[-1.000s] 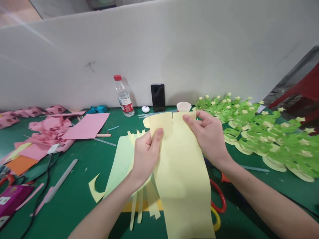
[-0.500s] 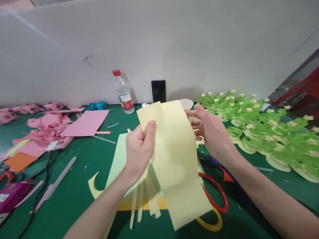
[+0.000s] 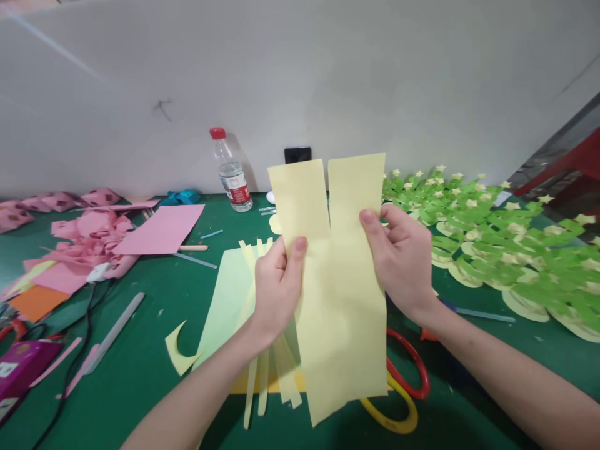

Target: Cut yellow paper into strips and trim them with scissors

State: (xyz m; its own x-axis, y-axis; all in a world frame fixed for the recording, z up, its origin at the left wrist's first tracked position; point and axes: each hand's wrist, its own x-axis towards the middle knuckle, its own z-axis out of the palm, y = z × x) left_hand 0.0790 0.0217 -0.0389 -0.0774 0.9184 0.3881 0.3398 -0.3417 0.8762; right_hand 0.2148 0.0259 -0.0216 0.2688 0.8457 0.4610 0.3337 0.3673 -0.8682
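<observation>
A pale yellow sheet of paper (image 3: 344, 312) is held upright in front of me, split down the middle from its top edge to about a third of its length. My left hand (image 3: 281, 281) pinches the left side between thumb and fingers. On the right side, my right hand (image 3: 400, 256) grips the edge the same way, thumb in front. Below the sheet lie narrow yellow paper strips (image 3: 263, 381) on a light green sheet (image 3: 225, 300). Scissors with one red and one yellow handle loop (image 3: 394, 419) are partly hidden behind the paper.
Pink paper scraps (image 3: 100, 234) and a pink sheet (image 3: 162, 230) lie at the left. A water bottle (image 3: 232, 172) and a dark phone (image 3: 297, 154) stand by the wall. Rows of green paper plants with yellow stars (image 3: 487, 231) fill the right. A glue stick (image 3: 115, 334) lies front left.
My right hand, free beside the sheet before, has closed on its right edge. The sheet has been raised and turned to face me, and its split top halves now stand apart.
</observation>
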